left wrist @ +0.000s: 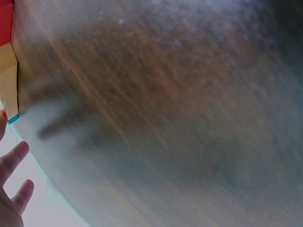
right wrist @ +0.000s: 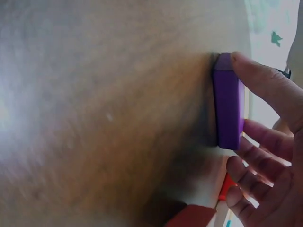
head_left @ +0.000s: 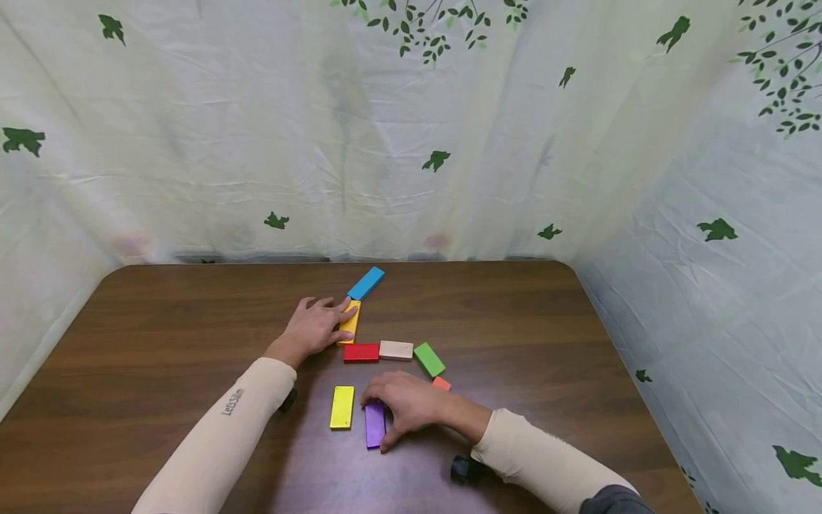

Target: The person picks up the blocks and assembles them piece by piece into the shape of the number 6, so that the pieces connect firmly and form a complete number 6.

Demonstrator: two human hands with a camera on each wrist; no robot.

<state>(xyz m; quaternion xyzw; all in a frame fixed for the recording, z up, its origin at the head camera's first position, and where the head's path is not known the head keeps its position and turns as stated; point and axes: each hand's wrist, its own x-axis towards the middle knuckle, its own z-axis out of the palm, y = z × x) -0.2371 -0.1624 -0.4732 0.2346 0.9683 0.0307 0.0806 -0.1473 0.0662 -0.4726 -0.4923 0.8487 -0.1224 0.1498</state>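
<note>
My left hand (head_left: 312,327) touches an orange-yellow block (head_left: 352,323), its fingers and thumb reaching over the top. In the left wrist view this block (left wrist: 8,80) is at the left edge, and two fingers stand spread away from it. My right hand (head_left: 409,401) holds a purple block (head_left: 375,426) at its two ends, the thumb at the near end and fingers at the far end. The right wrist view shows the thumb and a fingertip against the purple block (right wrist: 228,106). A yellow block (head_left: 342,407) lies just left of the purple one.
A blue block (head_left: 366,283) meets the orange-yellow block's far end. Below it, a red block (head_left: 362,353), a pale pink block (head_left: 396,350) and a green block (head_left: 429,360) form a bending row. An orange-red block (head_left: 442,383) is partly hidden by the right hand. The wooden table (head_left: 193,314) meets a curtain behind.
</note>
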